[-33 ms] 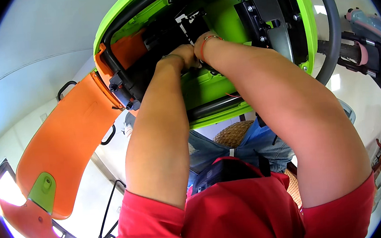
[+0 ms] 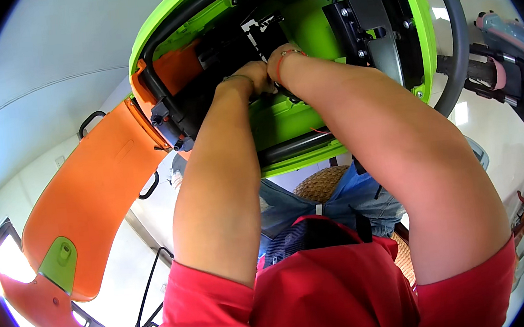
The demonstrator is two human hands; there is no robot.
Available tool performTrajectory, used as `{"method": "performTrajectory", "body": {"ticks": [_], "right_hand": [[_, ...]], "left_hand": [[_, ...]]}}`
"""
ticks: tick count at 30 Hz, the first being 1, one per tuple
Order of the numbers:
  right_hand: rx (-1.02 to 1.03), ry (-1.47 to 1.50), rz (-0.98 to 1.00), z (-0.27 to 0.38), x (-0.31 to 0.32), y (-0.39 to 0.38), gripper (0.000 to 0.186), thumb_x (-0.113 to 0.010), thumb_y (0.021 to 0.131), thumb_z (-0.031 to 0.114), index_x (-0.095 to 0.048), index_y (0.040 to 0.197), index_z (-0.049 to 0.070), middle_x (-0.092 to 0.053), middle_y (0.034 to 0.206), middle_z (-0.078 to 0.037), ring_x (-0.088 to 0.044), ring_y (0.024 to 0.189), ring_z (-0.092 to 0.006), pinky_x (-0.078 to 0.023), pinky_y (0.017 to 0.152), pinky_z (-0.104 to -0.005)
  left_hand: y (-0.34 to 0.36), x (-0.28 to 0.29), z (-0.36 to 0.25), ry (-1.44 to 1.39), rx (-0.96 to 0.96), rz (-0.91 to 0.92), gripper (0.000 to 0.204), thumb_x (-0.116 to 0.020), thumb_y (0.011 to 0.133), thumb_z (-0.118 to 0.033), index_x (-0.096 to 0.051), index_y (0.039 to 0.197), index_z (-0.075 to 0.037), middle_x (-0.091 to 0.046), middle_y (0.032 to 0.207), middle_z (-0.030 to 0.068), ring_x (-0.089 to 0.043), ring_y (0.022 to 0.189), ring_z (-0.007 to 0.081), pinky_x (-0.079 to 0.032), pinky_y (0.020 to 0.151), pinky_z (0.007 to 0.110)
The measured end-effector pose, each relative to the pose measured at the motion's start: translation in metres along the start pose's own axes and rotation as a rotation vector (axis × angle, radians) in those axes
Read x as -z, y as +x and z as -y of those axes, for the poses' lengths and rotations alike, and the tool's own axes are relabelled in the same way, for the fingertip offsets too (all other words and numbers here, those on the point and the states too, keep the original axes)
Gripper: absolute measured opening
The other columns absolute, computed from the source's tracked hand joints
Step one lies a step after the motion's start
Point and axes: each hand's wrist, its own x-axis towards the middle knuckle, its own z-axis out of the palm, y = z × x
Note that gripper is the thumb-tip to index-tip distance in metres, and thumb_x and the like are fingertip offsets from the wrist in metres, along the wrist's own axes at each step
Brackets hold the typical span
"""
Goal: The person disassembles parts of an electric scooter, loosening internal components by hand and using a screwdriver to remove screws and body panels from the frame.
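Note:
Both hands reach down into the open bright green shell (image 2: 282, 109) of what looks like a small scooter. My left hand (image 2: 255, 77) is bent at the wrist, its fingers curled inward. Whatever they grip is hidden. Close beside it, my right hand (image 2: 276, 61) points into the same cavity; its fingers are out of sight behind the wrist. Black parts (image 2: 266, 35) with a pale jagged edge lie just beyond the hands. Below the right wrist, a thin red wire (image 2: 319, 131) pokes out near the black tube (image 2: 295, 148) along the near rim.
A long orange panel (image 2: 99, 190) extends left from the shell. On the right are a thick black curved bar (image 2: 457, 34) and a dark metal bracket (image 2: 368, 5) with bolts. Another pinkish vehicle (image 2: 518, 60) stands farther right. A woven seat (image 2: 320, 183) shows beneath me.

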Motion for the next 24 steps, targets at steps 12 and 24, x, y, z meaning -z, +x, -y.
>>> {"method": "performTrajectory", "body": {"ticks": [12,24], "right_hand": [[0.152,-0.212,-0.032,0.005,0.026,-0.039,0.034,-0.067,0.084,0.014,-0.068,0.117,0.005,-0.067,0.120,-0.011,-0.065,0.110,-0.0257,-0.055,0.087,-0.0411],[0.088,-0.160,0.186,0.005,0.012,-0.004,0.037,-0.071,0.079,0.009,-0.069,0.115,0.004,-0.068,0.119,-0.012,-0.066,0.107,-0.0280,-0.055,0.085,-0.0429]], "left_hand": [[0.004,-0.006,0.011,-0.145,0.035,-0.012,0.040,-0.077,0.074,-0.020,-0.069,0.112,-0.010,-0.070,0.109,0.0127,-0.067,0.099,0.0294,-0.052,0.087,0.040],[0.025,-0.021,0.032,0.014,0.076,0.094,0.037,-0.075,0.077,-0.024,-0.068,0.111,-0.010,-0.070,0.100,0.0114,-0.067,0.087,0.0256,-0.054,0.076,0.040]]}}
